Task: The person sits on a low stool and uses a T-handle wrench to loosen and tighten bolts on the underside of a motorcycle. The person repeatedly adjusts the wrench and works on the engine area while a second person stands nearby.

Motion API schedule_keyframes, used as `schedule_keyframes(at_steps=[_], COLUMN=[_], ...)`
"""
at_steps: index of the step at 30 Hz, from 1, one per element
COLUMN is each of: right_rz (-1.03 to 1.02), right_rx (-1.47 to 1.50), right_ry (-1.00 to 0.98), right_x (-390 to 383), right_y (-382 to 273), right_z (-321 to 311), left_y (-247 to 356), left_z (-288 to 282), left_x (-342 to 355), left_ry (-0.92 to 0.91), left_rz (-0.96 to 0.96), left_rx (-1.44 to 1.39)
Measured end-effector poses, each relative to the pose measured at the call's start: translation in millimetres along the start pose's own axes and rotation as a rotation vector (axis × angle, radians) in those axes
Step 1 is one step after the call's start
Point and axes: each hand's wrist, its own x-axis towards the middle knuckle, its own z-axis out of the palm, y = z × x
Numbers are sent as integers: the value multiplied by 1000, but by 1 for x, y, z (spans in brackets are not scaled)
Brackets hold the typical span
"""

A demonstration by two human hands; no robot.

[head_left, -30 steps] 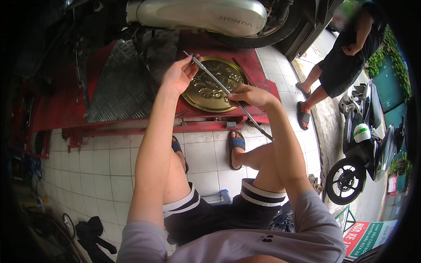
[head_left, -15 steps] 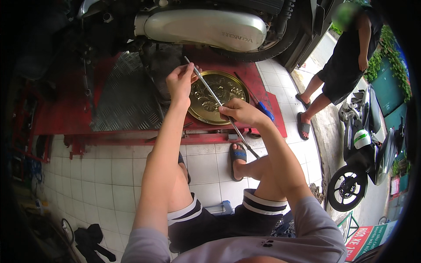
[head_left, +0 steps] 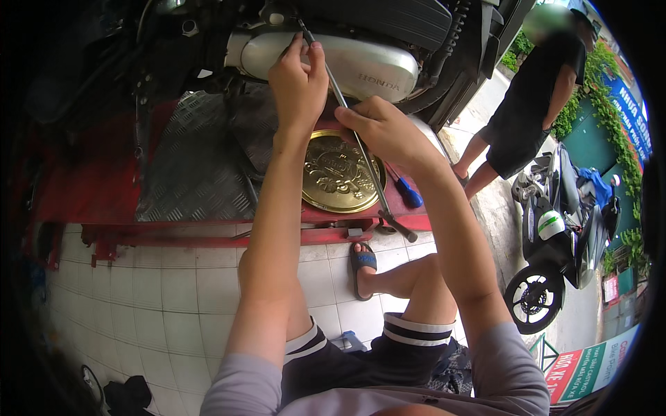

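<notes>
Both hands are on a long T-handle wrench point(head_left: 371, 168), tilted with its upper tip at the motorbike's engine side. My left hand point(head_left: 298, 90) pinches the shaft near that tip, beside the silver engine cover point(head_left: 333, 62). Lower on the shaft, my right hand point(head_left: 385, 132) wraps round it, thumb along the bar. The crossbar end hangs below, over the front edge of the red lift platform point(head_left: 69, 191). Under the shaft lies a round gold embossed tray point(head_left: 340, 209). A screwdriver point(head_left: 411, 195) with a blue handle rests right of the tray. What the tip touches is too dark to tell.
Ridged metal plate point(head_left: 191, 166) covers part of the platform. White floor tiles point(head_left: 177, 291) lie below it. On the right a person in black point(head_left: 531, 97) stands near a parked motorbike point(head_left: 555, 229). A dark cloth point(head_left: 130, 395) lies at the lower left.
Both hands have moved up and away from me with the wrench. Its tip has gone from above the platform to the engine side. The view has shifted slightly.
</notes>
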Motion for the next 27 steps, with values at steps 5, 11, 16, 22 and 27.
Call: schedule_keyframes(at_steps=[5, 11, 16, 22, 27], right_rz=[-65, -38, 71, 54, 145], right_rx=[-134, -185, -144, 96, 569], right_ry=[-25, -53, -78, -238, -208], right_x=[22, 32, 33, 63, 61], right_y=[-11, -20, -40, -33, -53], right_z=[-12, -15, -20, -25, -8], left_y=[-21, -13, -15, -20, 30], left_z=[4, 1, 2, -6, -66], left_x=[15, 19, 23, 24, 11], left_ry=[4, -6, -6, -60, -125], left_rz=[-15, 22, 45, -8, -287], left_rx=[13, 193, 138, -51, -117])
